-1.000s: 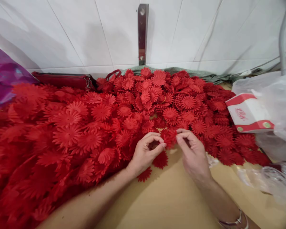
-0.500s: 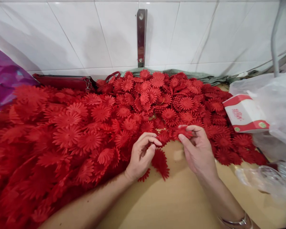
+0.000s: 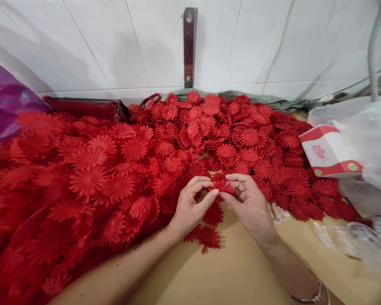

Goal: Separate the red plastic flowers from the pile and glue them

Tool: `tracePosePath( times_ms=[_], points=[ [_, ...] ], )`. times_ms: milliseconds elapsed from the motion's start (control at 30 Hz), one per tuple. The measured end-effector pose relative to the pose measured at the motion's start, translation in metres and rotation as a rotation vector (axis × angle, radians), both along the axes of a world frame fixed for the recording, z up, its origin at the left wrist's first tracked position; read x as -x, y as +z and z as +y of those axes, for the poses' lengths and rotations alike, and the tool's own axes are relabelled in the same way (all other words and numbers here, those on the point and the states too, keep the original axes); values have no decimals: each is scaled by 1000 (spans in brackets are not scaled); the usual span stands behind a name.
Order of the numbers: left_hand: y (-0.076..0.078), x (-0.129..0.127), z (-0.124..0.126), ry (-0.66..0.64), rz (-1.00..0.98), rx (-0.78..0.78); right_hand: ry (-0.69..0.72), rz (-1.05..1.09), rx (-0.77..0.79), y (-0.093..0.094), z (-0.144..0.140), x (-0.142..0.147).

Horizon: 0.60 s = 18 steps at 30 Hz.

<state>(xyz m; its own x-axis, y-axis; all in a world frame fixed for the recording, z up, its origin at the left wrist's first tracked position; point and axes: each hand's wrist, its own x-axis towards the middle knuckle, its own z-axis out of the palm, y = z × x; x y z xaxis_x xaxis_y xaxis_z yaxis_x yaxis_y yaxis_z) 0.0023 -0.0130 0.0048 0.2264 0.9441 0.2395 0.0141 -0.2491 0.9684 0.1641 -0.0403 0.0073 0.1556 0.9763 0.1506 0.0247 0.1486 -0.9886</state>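
- The left hand and the right hand meet fingertip to fingertip, each pinching one side of a small red flower piece held between them, just above the surface.
- Possibly more than one layer is pinched; the view blurs there.
- Two loose flowers lie under the left hand.
- The red flower heap spreads left and behind.
- A red-and-white box sits well apart, right.

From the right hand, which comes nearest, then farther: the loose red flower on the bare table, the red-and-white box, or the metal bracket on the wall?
1. Loose red flower, just below-left of the right hand.
2. Red-and-white box, off to the right.
3. Metal bracket, up on the tiled wall.
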Motion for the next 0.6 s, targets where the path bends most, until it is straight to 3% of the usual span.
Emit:
tracePosePath(
  times_ms=[200, 333, 600],
  points=[
    [-1, -1, 2, 0, -38, 28, -4, -33, 11, 0, -2, 0],
    [3, 1, 2, -68, -49, 47, -16, -52, 21, -1, -3, 0],
    [3, 3, 1, -209, -112, 106, -131, -378, -199, 2, -4, -8]
  ],
)
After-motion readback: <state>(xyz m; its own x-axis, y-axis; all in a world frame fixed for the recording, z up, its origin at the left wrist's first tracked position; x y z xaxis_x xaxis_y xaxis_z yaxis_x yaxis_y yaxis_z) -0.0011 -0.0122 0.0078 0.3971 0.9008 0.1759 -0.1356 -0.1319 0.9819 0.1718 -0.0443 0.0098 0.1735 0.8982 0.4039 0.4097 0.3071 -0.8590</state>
